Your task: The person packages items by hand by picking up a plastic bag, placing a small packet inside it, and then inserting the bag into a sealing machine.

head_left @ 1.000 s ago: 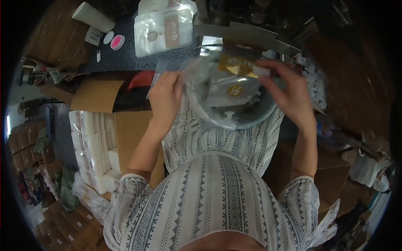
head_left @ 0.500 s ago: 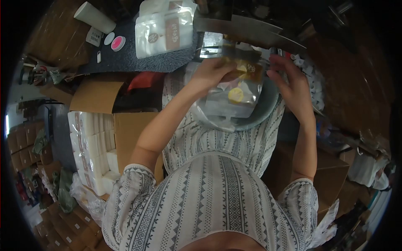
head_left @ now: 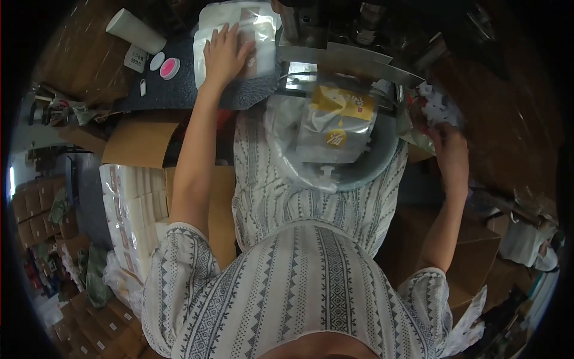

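Note:
My left hand [head_left: 223, 60] lies on a stack of white-and-clear pouches [head_left: 263, 57] at the upper left, its fingers spread. Over at the right, my right hand [head_left: 452, 157] reaches to a bag of small white plastic pieces [head_left: 436, 105]. Its fingers are curled together, and what they may hold is hidden. Between the hands, a silver pouch with a yellow top band [head_left: 341, 116] rests in a grey basin [head_left: 382, 161] on my lap. A small white spout-like piece [head_left: 327, 173] shows below the pouch.
A metal machine edge [head_left: 371, 63] crosses behind the basin. On the dark mat stand a white cup [head_left: 136, 31] and a round tub with pink contents [head_left: 170, 68]. An open carton [head_left: 143, 140] and packed white pouches [head_left: 134, 209] are at my left; another box [head_left: 463, 248] is at my right.
My left hand has moved from the yellow-banded pouch up and left onto the pouch stack. My right hand has gone right and down to the white pieces. The yellow-banded pouch now lies in the basin unheld.

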Action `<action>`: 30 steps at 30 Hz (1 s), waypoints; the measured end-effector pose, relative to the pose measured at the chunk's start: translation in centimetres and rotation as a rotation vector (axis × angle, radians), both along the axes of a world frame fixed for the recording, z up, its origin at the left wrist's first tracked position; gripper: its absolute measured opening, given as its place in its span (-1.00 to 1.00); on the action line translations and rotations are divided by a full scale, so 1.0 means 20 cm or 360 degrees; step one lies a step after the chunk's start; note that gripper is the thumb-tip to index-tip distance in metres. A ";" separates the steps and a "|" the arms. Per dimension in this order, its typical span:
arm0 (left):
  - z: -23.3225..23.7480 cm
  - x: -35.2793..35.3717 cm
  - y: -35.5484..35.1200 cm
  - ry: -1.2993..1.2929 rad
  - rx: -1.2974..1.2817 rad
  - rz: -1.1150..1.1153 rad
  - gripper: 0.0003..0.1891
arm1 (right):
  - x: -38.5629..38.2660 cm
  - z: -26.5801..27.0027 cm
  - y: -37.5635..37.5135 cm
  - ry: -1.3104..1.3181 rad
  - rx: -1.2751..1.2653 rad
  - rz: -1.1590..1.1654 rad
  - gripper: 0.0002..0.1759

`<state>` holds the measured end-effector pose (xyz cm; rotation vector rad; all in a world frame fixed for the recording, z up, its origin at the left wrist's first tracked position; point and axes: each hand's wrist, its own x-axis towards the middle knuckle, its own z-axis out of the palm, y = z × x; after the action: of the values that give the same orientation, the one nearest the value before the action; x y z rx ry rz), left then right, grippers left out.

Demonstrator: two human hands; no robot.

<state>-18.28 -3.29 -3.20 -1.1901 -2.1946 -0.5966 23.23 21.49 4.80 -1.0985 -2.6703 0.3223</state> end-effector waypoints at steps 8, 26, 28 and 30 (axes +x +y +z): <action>-0.16 0.12 -0.14 -0.0396 -0.0299 0.0277 -0.33 | -0.21 -0.10 0.09 0.0172 -0.0597 0.0468 -0.78; 0.31 0.96 -0.31 -0.0641 0.0109 0.0114 -0.91 | -0.52 0.11 -0.44 0.0649 -0.0102 0.1293 -0.71; 0.32 0.99 -0.29 -0.0746 0.0151 -0.0235 -0.92 | -0.52 0.11 -0.44 0.0632 -0.0235 0.1344 -0.70; 0.28 1.02 -0.25 -0.0938 0.0033 -0.0379 -0.92 | -0.51 0.12 -0.43 0.0608 -0.0374 0.1390 -0.68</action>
<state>2.21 -8.37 2.49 -1.4072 -2.5179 -1.1922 12.99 12.82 7.12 0.1650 -2.6190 0.8981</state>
